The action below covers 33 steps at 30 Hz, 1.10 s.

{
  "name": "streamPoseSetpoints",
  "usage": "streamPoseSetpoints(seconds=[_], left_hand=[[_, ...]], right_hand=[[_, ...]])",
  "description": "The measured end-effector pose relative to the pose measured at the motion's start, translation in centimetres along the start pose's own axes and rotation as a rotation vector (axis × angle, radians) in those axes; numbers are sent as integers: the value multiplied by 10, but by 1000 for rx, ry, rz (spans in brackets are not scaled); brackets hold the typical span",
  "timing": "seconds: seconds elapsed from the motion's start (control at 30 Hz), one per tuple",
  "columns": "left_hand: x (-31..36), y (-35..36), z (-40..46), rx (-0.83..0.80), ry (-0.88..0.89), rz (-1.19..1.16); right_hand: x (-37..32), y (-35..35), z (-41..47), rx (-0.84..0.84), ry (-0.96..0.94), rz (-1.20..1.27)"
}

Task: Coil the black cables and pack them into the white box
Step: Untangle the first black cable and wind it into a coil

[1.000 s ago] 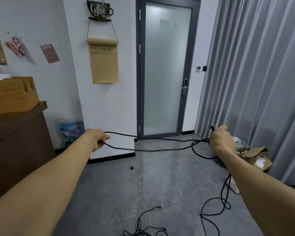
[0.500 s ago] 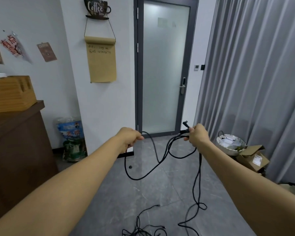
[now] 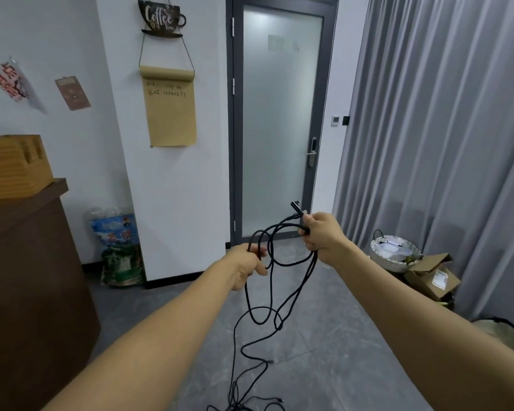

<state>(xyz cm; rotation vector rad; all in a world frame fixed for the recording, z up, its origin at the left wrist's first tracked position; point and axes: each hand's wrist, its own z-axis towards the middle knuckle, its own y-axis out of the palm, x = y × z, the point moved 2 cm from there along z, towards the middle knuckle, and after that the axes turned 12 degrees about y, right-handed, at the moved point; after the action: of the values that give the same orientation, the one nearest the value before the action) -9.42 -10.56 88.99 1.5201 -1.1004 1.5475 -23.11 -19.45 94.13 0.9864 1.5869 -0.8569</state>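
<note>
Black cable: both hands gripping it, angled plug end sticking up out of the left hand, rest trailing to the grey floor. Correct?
Wrong hand. In the head view the black cable has its angled plug end sticking up from the right hand; the left hand grips a loop lower down.

Matt black cable [image 3: 291,287], frosted glass door [image 3: 278,129], wooden cabinet [image 3: 27,277]
</note>
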Motion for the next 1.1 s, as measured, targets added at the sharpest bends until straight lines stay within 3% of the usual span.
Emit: streamPoseSetpoints(seconds=[0.17, 0.3, 0.43, 0.57, 0.63, 0.77, 0.87, 0.97, 1.1], left_hand=[[8, 10, 4, -42, 223, -89], [13, 3, -1, -47, 335, 72], [14, -18, 4, -71, 359, 456], [20, -34, -2, -41, 217, 1280], [19, -41, -5, -27, 158, 1459], [21, -52, -4, -89, 137, 1250], [28, -43, -8, -217, 208, 790], [42, -23, -10, -201, 282, 351], [49, 1, -10, -260, 268, 131]], right_hand=[[-7, 9, -4, -131, 39, 107], [-14, 1, -3, -121, 44, 234], [-15, -15, 0, -4, 11, 335], [-12, -22, 4, 133, 12, 243], [-11, -27, 6, 179, 5, 195], [-7, -25, 5, 118, 13, 209], [-6, -17, 3, 6, -19, 173], [-7, -7, -1, -96, -66, 76], [-8, 3, -8, -150, -114, -25]])
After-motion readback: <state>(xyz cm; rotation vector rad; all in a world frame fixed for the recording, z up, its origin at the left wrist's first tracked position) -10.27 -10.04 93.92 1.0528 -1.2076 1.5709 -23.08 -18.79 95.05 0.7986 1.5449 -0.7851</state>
